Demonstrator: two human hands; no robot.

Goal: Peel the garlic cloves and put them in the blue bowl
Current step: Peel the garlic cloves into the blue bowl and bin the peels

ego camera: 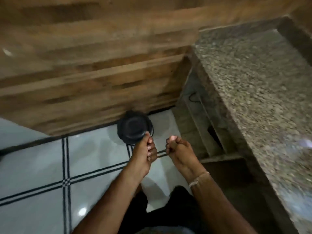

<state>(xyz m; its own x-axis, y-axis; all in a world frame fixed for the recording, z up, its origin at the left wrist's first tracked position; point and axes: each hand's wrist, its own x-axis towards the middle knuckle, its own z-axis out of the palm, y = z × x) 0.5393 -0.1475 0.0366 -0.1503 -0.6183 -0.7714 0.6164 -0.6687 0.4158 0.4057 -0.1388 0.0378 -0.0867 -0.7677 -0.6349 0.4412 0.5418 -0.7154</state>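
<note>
My left hand [145, 152] and right hand [179, 149] hang with curled fingers [150, 150] over a black round bin [133, 128] on the floor [42, 157]. Whether they pinch peel or a clove, I cannot tell. No garlic and no blue bowl is in view, so I cannot judge the progress.

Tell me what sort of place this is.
Probably a home kitchen, seen looking down: a speckled grey granite countertop on the right, a brown wood-grain cabinet front ahead, and a glossy white tiled floor with black stripes below.
</note>
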